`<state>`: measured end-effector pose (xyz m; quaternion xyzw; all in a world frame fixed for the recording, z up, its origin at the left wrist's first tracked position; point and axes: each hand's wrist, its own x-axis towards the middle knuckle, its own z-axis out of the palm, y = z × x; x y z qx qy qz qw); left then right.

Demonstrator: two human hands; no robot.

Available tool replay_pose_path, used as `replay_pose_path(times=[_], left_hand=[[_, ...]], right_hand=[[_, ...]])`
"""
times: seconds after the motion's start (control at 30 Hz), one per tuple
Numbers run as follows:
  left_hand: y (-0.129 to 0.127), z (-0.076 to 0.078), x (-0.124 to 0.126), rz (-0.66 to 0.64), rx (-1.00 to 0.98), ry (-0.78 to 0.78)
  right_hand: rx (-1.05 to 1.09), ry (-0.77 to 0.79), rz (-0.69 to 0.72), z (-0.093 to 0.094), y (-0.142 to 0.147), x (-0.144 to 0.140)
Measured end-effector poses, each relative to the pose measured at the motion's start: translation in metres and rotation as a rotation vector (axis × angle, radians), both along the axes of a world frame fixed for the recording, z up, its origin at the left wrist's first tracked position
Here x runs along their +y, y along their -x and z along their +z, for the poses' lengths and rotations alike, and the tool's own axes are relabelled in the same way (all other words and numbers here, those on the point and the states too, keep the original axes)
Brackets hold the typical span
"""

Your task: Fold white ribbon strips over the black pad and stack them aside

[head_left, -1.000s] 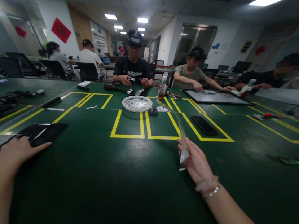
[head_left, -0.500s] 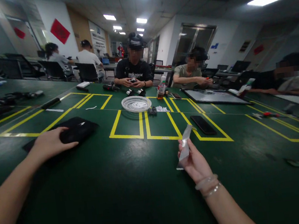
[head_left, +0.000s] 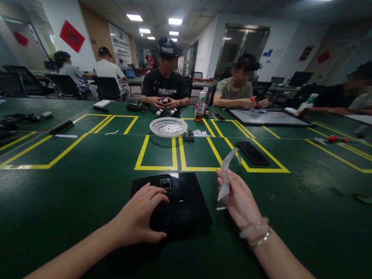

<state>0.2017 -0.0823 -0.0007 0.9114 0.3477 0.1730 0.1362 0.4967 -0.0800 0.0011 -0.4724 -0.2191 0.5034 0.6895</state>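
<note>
My left hand [head_left: 139, 218] lies flat on the near left part of a black flat device [head_left: 179, 199] that rests on the green table [head_left: 78, 202] right in front of me. A small dark square part shows near the device's far edge. My right hand [head_left: 239, 198] is raised just right of the device and pinches a clear, curling plastic film strip [head_left: 225, 175] that bends up and to the right. On that wrist are a pale bangle and a silver bracelet.
Yellow taped boxes mark the table. Beyond them sit a white round basket [head_left: 168, 127], a black phone [head_left: 251, 151], a drink bottle [head_left: 200, 109] and a large grey panel [head_left: 266, 118]. Several people sit and work along the far and right sides. Black tools lie far left.
My left hand has dragged the black device from the far left to the middle, right in front of me. My right hand stayed in place; the film strip curled down and shorter.
</note>
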Motion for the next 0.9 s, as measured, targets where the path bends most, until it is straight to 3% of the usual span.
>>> replay_pose_path(times=[0.2, 0.4, 0.47, 0.53, 0.7, 0.9], left_hand=[[0.006, -0.008, 0.009, -0.058, 0.03, -0.025], [0.004, -0.005, -0.009, -0.331, -0.065, -0.37], [0.002, -0.005, -0.012, -0.34, -0.08, -0.477], [0.001, -0.006, -0.009, -0.289, -0.031, -0.487], [0.003, -0.015, 0.005, -0.179, 0.114, -0.346], [0.005, -0.018, 0.008, -0.14, 0.127, -0.343]], right_hand=[[-0.48, -0.238, 0.167, 0.004, 0.013, -0.011], [-1.311, -0.518, 0.389, -0.005, 0.021, -0.02], [-1.542, -0.598, 0.491, -0.008, 0.025, -0.023], [-1.702, -0.611, 0.567, -0.008, 0.028, -0.026], [-1.841, -0.533, 0.618, -0.003, 0.034, -0.033], [-1.874, -0.497, 0.64, 0.003, 0.035, -0.035]])
